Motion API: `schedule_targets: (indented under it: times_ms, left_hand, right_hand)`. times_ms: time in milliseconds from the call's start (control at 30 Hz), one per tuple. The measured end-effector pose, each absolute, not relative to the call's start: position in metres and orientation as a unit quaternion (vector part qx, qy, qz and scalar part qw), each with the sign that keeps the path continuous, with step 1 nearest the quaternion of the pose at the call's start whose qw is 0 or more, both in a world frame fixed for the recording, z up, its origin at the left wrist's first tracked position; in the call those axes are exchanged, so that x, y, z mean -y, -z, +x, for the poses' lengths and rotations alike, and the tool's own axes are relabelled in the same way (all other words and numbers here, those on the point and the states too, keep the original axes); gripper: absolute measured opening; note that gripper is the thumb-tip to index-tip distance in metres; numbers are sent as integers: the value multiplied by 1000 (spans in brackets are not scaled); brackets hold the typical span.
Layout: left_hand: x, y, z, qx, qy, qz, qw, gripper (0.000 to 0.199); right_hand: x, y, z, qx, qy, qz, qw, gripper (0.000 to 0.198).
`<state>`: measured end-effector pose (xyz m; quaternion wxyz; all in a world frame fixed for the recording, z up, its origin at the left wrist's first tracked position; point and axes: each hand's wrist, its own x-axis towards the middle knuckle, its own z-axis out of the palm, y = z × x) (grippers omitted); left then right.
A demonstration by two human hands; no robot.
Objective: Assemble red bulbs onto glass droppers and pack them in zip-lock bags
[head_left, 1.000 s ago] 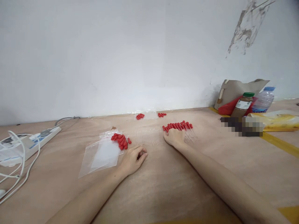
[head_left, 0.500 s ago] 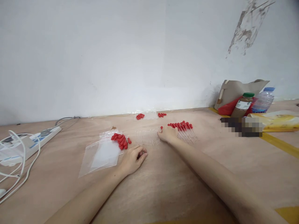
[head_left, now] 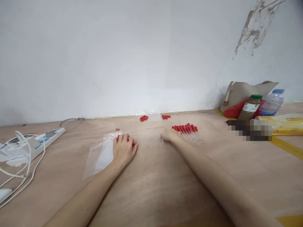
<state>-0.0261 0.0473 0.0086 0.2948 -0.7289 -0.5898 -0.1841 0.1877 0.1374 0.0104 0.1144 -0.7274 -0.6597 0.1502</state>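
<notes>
My left hand (head_left: 123, 147) lies over a pile of red rubber bulbs (head_left: 133, 143), fingers spread and bent down among them. Most of the pile is hidden beneath it. Below the pile are clear zip bags (head_left: 93, 159) with a white sheet inside. My right hand (head_left: 170, 135) is closed at the right end of a row of thin clear tubes (head_left: 151, 139). A speck of red shows at its fingertips, apparently the bulb of a dropper, mostly hidden. To its right, several droppers with red bulbs (head_left: 187, 128) lie side by side.
Along the wall lie a clear bag (head_left: 153, 117) and two small groups of red bulbs (head_left: 144, 118). A power strip (head_left: 40, 145) with white cables is at left. A grey bag (head_left: 236, 91), a green-capped bottle (head_left: 251, 107), a water bottle (head_left: 272, 102) and a yellow pack (head_left: 288, 126) stand right.
My left hand has moved up and left from the bare tabletop onto the pile of red bulbs, its fingers spreading. My right hand stays by the tubes; the red bulb at its fingertips is less visible.
</notes>
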Motion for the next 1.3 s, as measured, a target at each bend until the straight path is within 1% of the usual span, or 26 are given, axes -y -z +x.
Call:
schedule_targets:
  times_ms: [133,267,400,467,533,600,633,700,800,867,1000,1167,1300]
  left_hand:
    - [-52,-2,-27,597,167,-724,303,25]
    - [-54,-2,-27,589,163,-726,316,22]
    - [-44,-7,-22,565,227,-735,297,20]
    - [-33,-7,-17,525,279,-770,233,16]
    - [-21,-4,-10,480,305,-814,117,12]
    - [-12,0,-3,465,294,-835,5,6]
    - [-9,1,0,470,286,-835,-33,4]
    - [-6,2,5,485,275,-827,-70,7]
    - [-7,1,11,487,277,-825,-78,15]
    - [-9,1,13,470,281,-832,-86,12]
    - [-13,3,14,456,304,-827,-122,15]
    - [-11,5,14,438,333,-811,-200,14]
    - [-9,5,16,423,348,-805,-227,13]
  right_hand:
    - [-136,-9,188,669,-143,-718,132,29]
    - [-132,-12,190,675,-136,-708,156,23]
    - [-116,-21,202,697,-125,-678,196,26]
    - [-102,-22,211,717,-109,-649,229,27]
    - [-87,-18,221,754,-94,-585,285,25]
    - [-71,-10,228,793,-91,-498,338,22]
    - [-64,-5,230,809,-92,-460,356,20]
    - [-51,6,232,826,-92,-414,372,18]
    - [-38,20,230,841,-73,-381,378,18]
    - [-34,25,229,849,-58,-370,373,17]
    - [-29,25,228,863,-53,-359,351,17]
    - [-23,20,226,876,-39,-361,317,20]
    - [-21,18,224,878,-23,-361,313,20]
